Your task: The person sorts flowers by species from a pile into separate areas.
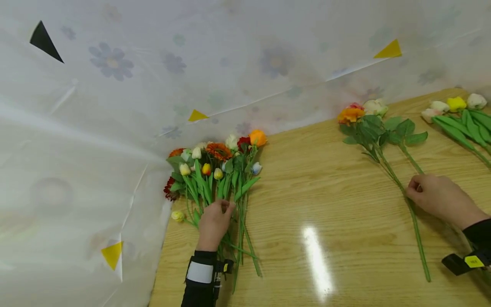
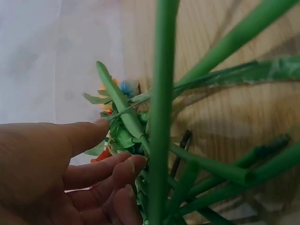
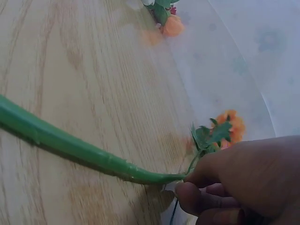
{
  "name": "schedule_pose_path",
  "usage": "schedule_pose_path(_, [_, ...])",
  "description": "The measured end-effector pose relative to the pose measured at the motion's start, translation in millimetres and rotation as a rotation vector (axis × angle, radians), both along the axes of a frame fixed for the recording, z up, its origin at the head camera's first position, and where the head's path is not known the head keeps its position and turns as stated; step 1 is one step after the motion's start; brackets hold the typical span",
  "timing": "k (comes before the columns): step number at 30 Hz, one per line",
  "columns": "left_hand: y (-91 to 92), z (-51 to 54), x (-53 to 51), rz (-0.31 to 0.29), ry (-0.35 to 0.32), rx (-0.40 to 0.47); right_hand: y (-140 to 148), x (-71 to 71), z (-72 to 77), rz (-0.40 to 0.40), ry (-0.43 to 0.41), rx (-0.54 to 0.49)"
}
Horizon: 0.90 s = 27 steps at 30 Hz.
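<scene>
In the head view my right hand [image 1: 441,198] pinches the green stem of an orange flower [image 1: 350,115] between thumb and fingertips; the stem's lower end points toward the front of the table. In the right wrist view that stem [image 3: 89,157] runs leftward from the fingertips. A white flower [image 1: 376,107] lies beside the orange one, its leafy stem passing behind the right hand. My left hand [image 1: 215,221] is over the stems of a mixed flower pile [image 1: 218,170]. The left wrist view shows its thumb and fingers apart, loosely bent, beside green stems [image 2: 161,112].
White and yellow tulips [image 1: 456,104] lie at the far right of the wooden table [image 1: 307,192]. A translucent flower-printed sheet [image 1: 230,64] rises along the table's back and left edges. A yellow flower [image 1: 178,216] sticks out at the pile's left.
</scene>
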<state>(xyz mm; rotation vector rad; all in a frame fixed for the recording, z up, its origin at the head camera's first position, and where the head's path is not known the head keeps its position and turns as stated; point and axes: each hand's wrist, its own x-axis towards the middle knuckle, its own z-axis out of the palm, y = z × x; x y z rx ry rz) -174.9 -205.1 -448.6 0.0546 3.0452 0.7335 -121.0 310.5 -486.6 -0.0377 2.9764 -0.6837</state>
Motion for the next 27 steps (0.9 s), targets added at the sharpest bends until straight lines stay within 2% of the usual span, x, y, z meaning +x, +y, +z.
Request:
schedule_pose_path(7, [10.7, -8.2, -0.1, -0.057, 0.019, -0.096, -3, 2.3, -1.0, 0.009, 0.021, -0.001])
schedule_pose_path(10, [14.0, -12.0, -0.6, -0.067, 0.06, -0.16, -4, 3.0, 1.1, 0.001, 0.016, -0.006])
schedule_pose_path(13, [14.0, -13.1, -0.7, -0.057, 0.093, -0.172, -6, 4.7, 3.7, -0.003, 0.016, -0.009])
schedule_pose_path(16, [11.4, -9.5, -0.4, -0.057, 0.103, -0.105, -9, 7.4, 5.9, -0.01, 0.027, -0.011])
schedule_pose_path(21, [8.7, 3.4, -1.5, -0.071, 0.083, 0.103, -14, 11.7, 9.5, -0.012, 0.055, -0.026])
schedule_pose_path(27, [16.7, 15.9, -0.8, -0.106, 0.047, 0.302, -24, 13.2, 10.9, 0.006, 0.079, -0.051])
